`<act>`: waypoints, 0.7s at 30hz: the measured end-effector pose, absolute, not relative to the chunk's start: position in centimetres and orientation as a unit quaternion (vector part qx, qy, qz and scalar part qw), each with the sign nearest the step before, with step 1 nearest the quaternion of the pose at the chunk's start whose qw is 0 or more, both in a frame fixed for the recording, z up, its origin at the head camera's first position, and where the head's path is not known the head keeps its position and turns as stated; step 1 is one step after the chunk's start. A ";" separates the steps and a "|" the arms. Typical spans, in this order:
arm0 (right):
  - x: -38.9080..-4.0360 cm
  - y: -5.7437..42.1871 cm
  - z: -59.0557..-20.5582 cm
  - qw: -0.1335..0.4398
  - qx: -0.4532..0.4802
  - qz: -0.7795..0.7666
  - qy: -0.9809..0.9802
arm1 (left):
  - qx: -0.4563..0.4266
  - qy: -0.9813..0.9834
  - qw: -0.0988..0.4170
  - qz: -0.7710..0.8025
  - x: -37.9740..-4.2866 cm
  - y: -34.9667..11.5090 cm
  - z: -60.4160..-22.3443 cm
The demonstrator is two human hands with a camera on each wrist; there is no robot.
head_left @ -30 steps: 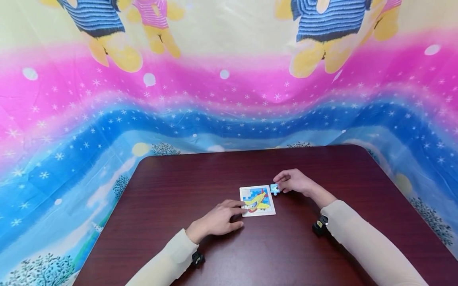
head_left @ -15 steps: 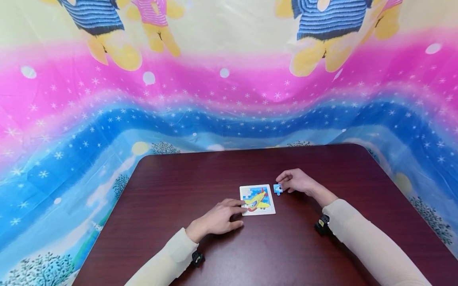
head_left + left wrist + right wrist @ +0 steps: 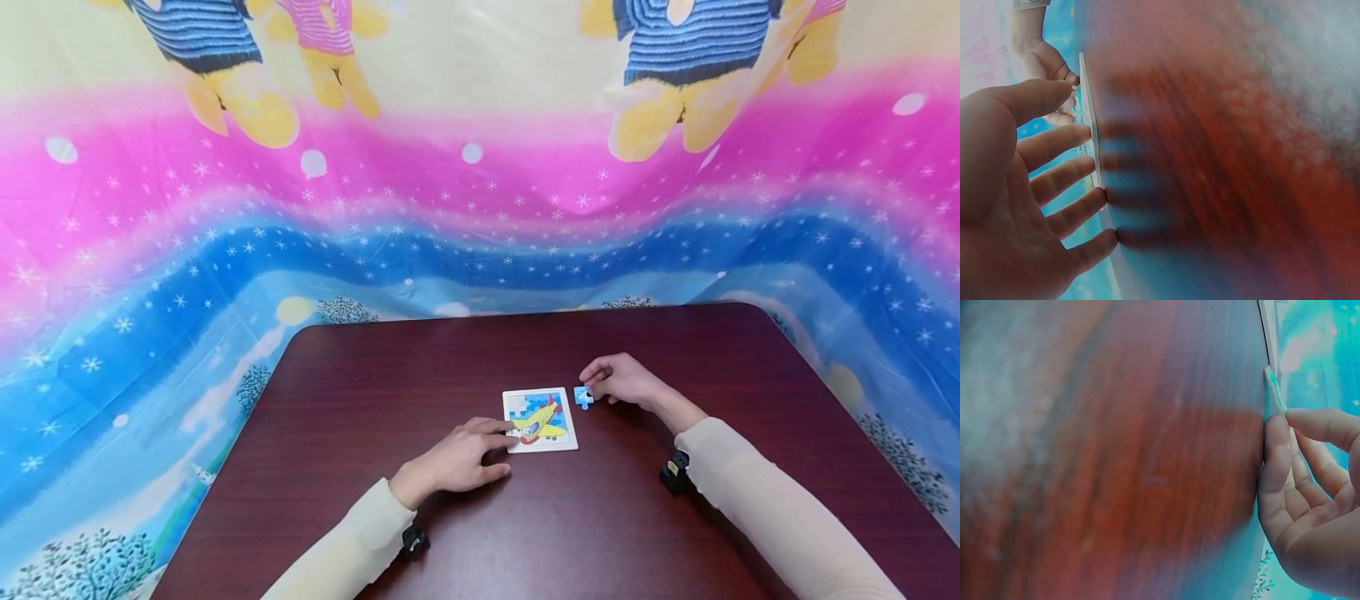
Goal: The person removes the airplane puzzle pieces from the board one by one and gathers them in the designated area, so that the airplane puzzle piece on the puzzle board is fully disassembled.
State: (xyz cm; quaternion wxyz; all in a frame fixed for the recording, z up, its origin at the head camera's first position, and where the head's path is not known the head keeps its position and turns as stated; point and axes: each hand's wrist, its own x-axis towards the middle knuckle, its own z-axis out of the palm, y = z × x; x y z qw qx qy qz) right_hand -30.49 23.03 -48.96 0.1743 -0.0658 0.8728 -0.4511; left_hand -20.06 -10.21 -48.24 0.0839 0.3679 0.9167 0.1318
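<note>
A square jigsaw puzzle with a white border and a yellow airplane picture lies on the table. Its upper left part shows a pale area without the picture. My left hand rests with spread, fairly straight fingers at the puzzle's left edge, fingertips touching it. Just right of the puzzle, my right hand pinches a light blue puzzle piece between thumb and finger. In the right wrist view that piece is seen edge-on, slightly tilted, close to the tabletop.
The dark red-brown table has rounded far corners. A colourful curtain with bears and snowflakes hangs behind it and along both sides. Small black wrist cameras sit under both sleeves.
My right hand has drawn the puzzle piece slightly to the right, away from the puzzle's edge, then almost stopped. The left hand stays in place.
</note>
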 end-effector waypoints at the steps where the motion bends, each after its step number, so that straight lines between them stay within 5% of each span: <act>1: -30.5 23.0 -48.9 0.173 -0.070 -0.448 0.874 | 0.368 0.917 0.084 0.132 -20.1 -10.2 -48.2; 21: -30.2 21.7 -47.8 0.187 -0.104 -0.472 0.856 | 0.370 0.917 0.079 0.127 -20.1 -10.1 -48.2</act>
